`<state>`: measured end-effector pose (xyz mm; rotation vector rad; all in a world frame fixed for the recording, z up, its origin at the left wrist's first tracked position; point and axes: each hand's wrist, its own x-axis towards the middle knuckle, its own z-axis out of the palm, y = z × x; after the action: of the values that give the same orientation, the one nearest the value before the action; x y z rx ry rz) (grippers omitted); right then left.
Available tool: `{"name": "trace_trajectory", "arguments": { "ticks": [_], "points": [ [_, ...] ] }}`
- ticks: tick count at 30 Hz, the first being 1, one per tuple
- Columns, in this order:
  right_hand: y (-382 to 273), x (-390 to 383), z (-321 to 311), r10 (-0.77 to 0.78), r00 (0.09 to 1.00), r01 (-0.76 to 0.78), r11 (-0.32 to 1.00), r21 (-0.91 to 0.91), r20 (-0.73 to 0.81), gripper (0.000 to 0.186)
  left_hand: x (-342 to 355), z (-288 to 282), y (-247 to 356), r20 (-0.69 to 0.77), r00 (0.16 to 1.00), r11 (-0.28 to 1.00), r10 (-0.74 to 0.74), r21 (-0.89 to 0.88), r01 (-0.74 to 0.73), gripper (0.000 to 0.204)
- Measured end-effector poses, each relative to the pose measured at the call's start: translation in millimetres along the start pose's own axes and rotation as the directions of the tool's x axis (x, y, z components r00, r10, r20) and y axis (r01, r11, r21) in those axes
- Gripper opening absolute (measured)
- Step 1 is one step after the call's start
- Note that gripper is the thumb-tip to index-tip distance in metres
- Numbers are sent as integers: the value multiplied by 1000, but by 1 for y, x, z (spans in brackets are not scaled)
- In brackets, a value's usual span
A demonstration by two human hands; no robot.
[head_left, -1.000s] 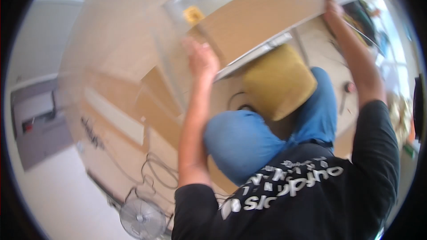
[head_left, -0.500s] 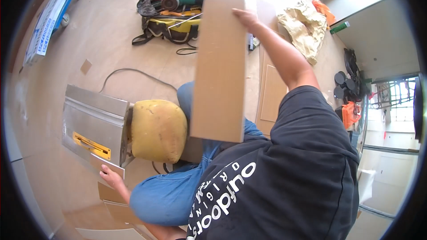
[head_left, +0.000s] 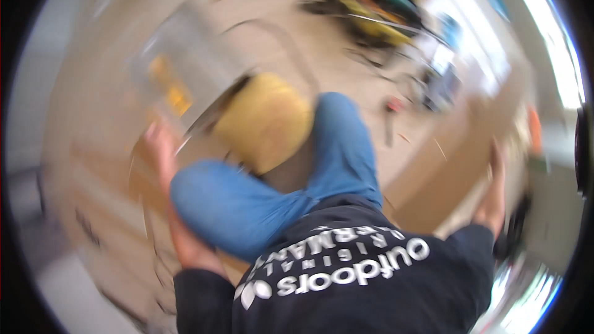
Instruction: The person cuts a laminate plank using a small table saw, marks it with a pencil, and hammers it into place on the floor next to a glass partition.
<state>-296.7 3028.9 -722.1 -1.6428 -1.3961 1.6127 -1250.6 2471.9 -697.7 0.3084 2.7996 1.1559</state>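
Note:
My right hand (head_left: 496,158), at the right, grips the outer edge of a long flat wood-coloured board (head_left: 455,161). The board slants from beside my right knee toward the far right. Over on the left, my left hand (head_left: 162,141) is at the near edge of a grey metal table saw (head_left: 195,55) with a yellow insert. Motion smears its fingers, and whether the small thin panel is still in them cannot be made out. A scuffed yellow rounded housing (head_left: 266,120) adjoins the saw, in front of my bent knees.
A black and yellow tool bag (head_left: 377,9) full of tools lies open on the floor ahead. Nearer is a small red and dark tool (head_left: 392,114). A dark cable (head_left: 278,34) curves behind the saw. Blurred brown boards (head_left: 111,170) lie at the left.
My view has turned left, shifting the scene rightward. My right hand has swung the long board from in front of me to my right side. My left hand stays near the saw's edge.

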Motion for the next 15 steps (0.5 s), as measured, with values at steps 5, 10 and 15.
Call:
{"name": "trace_trajectory", "arguments": {
  "ticks": [5, 10, 15],
  "points": [
    [143, -26, 44, -200, 901, -93, 777, -622, -385, 57, 21, -24, -77, -199, 973, 875, -114, -484, 4, 47],
    [188, -43, 42, 54, 968, -50, 998, 25, -245, 59, -6, -5, -49, -115, 982, 773, -150, -633, 44, 44],
    [206, -56, 45, 315, 929, -293, 947, 134, -194, 64, -24, -23, -29, -198, 964, 799, -177, -600, 23, 47]
  ]
}}
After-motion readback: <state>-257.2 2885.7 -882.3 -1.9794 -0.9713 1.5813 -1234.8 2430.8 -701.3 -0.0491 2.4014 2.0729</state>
